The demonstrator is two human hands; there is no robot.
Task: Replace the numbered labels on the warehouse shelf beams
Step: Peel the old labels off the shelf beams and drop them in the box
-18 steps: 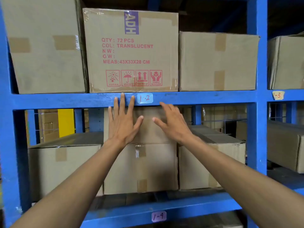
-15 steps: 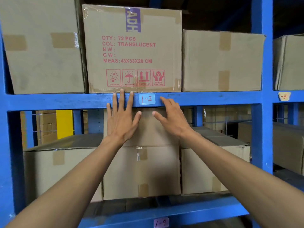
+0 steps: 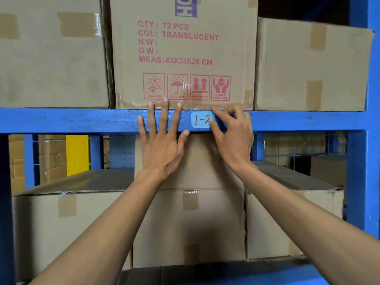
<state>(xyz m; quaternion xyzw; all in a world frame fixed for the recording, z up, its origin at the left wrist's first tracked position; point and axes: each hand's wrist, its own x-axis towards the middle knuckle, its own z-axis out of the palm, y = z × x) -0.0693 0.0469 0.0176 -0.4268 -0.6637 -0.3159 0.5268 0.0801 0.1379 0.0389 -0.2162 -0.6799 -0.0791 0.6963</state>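
A pale blue label [image 3: 200, 120] with "1-2" in red handwriting is stuck on the front of the blue shelf beam [image 3: 72, 121]. My left hand [image 3: 162, 140] lies flat against the beam just left of the label, fingers spread, fingertips reaching the bottom edge of the printed carton [image 3: 185, 58]. My right hand [image 3: 232, 134] is at the label's right edge, where its index finger and thumb pinch the edge and hide the label's right end.
Plain cartons [image 3: 310, 66] flank the printed one on the upper shelf. More taped cartons [image 3: 189, 223] fill the shelf below. A blue upright [image 3: 358, 177] stands at the right, and a yellow post [image 3: 77, 153] shows behind at the left.
Both hands rose from in front of the lower carton onto the beam. My right hand's fingers closed on the label's right edge. The view moved closer to the shelf.
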